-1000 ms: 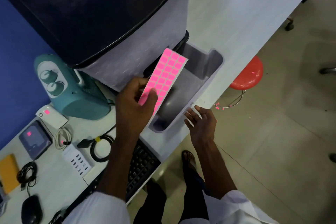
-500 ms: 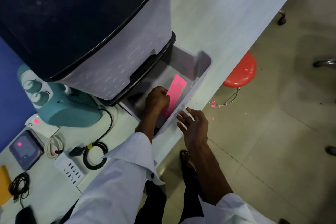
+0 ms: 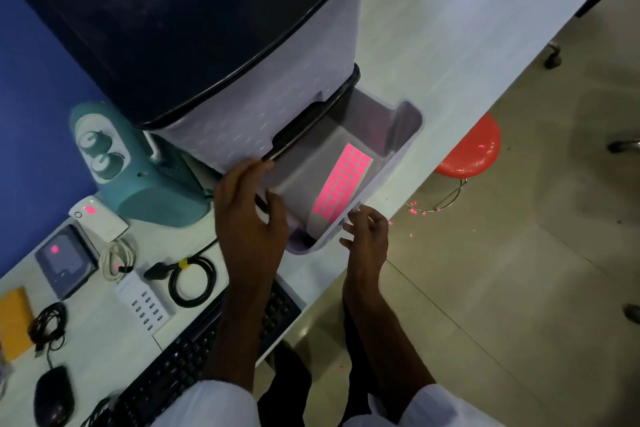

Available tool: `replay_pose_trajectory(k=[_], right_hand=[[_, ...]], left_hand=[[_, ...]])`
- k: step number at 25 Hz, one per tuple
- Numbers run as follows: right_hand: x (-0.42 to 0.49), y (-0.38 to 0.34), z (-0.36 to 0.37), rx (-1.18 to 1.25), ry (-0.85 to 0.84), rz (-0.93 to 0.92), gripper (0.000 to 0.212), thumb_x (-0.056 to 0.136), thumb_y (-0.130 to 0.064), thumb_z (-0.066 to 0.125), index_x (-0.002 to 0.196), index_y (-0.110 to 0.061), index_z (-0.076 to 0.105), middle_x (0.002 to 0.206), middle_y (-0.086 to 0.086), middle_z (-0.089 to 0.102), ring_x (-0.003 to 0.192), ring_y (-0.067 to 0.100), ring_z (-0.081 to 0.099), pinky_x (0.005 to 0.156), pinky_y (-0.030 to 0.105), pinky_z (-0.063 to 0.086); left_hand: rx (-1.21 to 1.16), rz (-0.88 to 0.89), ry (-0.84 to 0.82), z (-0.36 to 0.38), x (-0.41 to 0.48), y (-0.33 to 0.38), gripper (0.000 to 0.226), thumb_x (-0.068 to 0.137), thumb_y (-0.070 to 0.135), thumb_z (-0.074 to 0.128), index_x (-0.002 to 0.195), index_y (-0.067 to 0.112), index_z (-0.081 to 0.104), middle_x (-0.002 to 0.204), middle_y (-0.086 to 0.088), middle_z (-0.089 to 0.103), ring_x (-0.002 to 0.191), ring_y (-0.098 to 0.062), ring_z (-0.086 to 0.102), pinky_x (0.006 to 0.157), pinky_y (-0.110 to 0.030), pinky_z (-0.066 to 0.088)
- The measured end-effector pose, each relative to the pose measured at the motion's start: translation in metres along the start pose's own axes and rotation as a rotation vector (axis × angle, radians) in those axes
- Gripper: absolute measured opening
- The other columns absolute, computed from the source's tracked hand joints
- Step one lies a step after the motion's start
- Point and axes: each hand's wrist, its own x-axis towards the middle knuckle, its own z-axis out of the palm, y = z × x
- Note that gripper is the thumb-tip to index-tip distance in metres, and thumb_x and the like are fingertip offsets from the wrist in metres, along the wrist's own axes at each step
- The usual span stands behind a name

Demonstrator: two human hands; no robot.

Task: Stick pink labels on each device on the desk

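Note:
The pink label sheet (image 3: 341, 182) lies on the floor of the pulled-out grey drawer (image 3: 403, 120). My left hand (image 3: 249, 204) hovers at the drawer's left rim, fingers spread, holding nothing. At the drawer's front corner my right hand (image 3: 367, 230) has its fingers apart and is empty. Pink labels show on the white power bank (image 3: 98, 217) and the grey tablet-like device (image 3: 65, 260). The black mouse (image 3: 53, 395), keyboard (image 3: 173, 371) and white multi-port charger (image 3: 145, 305) lie on the desk nearby.
The drawer belongs to a tall grey cabinet with a dark top (image 3: 194, 28). A teal machine (image 3: 138, 173) stands to its left. Coiled black cable (image 3: 190, 279), white cable (image 3: 117, 253) and an orange pad (image 3: 15, 326) lie on the desk. A red stool (image 3: 474, 149) stands below.
My left hand carried the pink label sheet down into the drawer, let it go there and drew back to the drawer's left rim. My right hand stayed at the front corner.

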Motion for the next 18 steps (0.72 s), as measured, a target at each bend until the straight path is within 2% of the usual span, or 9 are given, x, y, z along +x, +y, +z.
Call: replay_pose_trajectory(k=[3, 4, 7, 8, 11, 15, 18], right_hand=[[-0.013, 0.005, 0.007, -0.026, -0.019, -0.028, 0.036, 0.073, -0.038, 0.061, 0.107, -0.024, 0.062, 0.118, 0.007, 0.068, 0.107, 0.025, 0.066, 0.079, 0.036, 0.053], [-0.015, 0.007, 0.009, -0.037, -0.040, -0.032, 0.035, 0.075, -0.037, 0.060, 0.107, -0.024, 0.062, 0.118, 0.007, 0.068, 0.108, 0.025, 0.066, 0.081, 0.036, 0.053], [-0.017, 0.005, 0.021, -0.066, -0.114, -0.040, 0.038, 0.078, -0.036, 0.058, 0.112, -0.022, 0.063, 0.120, 0.007, 0.068, 0.107, 0.023, 0.067, 0.081, 0.036, 0.052], [-0.017, 0.003, 0.027, -0.077, -0.144, -0.044, 0.039, 0.079, -0.036, 0.058, 0.115, -0.022, 0.062, 0.120, 0.006, 0.067, 0.105, 0.021, 0.067, 0.080, 0.034, 0.052], [-0.010, -0.003, 0.049, -0.119, -0.239, -0.049, 0.042, 0.084, -0.035, 0.059, 0.124, -0.022, 0.059, 0.121, 0.007, 0.066, 0.110, 0.025, 0.065, 0.081, 0.033, 0.051], [-0.006, -0.005, 0.083, -0.247, -0.386, -0.046, 0.068, 0.076, -0.040, 0.057, 0.142, -0.025, 0.048, 0.132, 0.007, 0.061, 0.120, 0.027, 0.060, 0.102, 0.045, 0.051], [-0.004, -0.005, 0.094, -0.282, -0.413, -0.052, 0.076, 0.072, -0.037, 0.057, 0.146, -0.026, 0.043, 0.134, 0.010, 0.060, 0.122, 0.026, 0.058, 0.105, 0.046, 0.050]], left_hand=[[0.112, -0.032, 0.025, -0.013, -0.012, -0.024, 0.043, 0.088, -0.002, 0.061, 0.129, 0.009, 0.064, 0.133, -0.011, 0.059, 0.119, -0.028, 0.054, 0.097, -0.038, 0.046], [0.112, -0.029, 0.016, -0.015, -0.014, -0.031, 0.043, 0.090, -0.001, 0.060, 0.132, 0.008, 0.062, 0.133, -0.011, 0.058, 0.120, -0.027, 0.054, 0.099, -0.037, 0.046], [0.088, -0.036, -0.002, -0.017, -0.016, -0.040, 0.047, 0.091, 0.000, 0.054, 0.137, 0.007, 0.058, 0.135, -0.012, 0.057, 0.123, -0.023, 0.053, 0.104, -0.018, 0.037], [0.087, -0.048, -0.008, -0.018, -0.017, -0.041, 0.048, 0.091, 0.001, 0.052, 0.138, 0.008, 0.057, 0.136, -0.011, 0.057, 0.124, -0.022, 0.053, 0.105, -0.016, 0.035], [0.085, -0.084, -0.034, -0.016, -0.021, -0.043, 0.050, 0.092, 0.003, 0.049, 0.141, 0.009, 0.055, 0.140, -0.010, 0.056, 0.127, -0.023, 0.053, 0.106, -0.024, 0.040], [0.093, -0.126, -0.062, -0.015, -0.023, -0.041, 0.057, 0.086, -0.006, 0.053, 0.142, 0.008, 0.054, 0.143, -0.010, 0.054, 0.129, -0.022, 0.052, 0.106, -0.020, 0.037], [0.100, -0.125, -0.066, -0.016, -0.024, -0.043, 0.059, 0.085, -0.006, 0.054, 0.142, 0.010, 0.054, 0.145, -0.007, 0.053, 0.132, -0.021, 0.051, 0.108, -0.023, 0.038]])
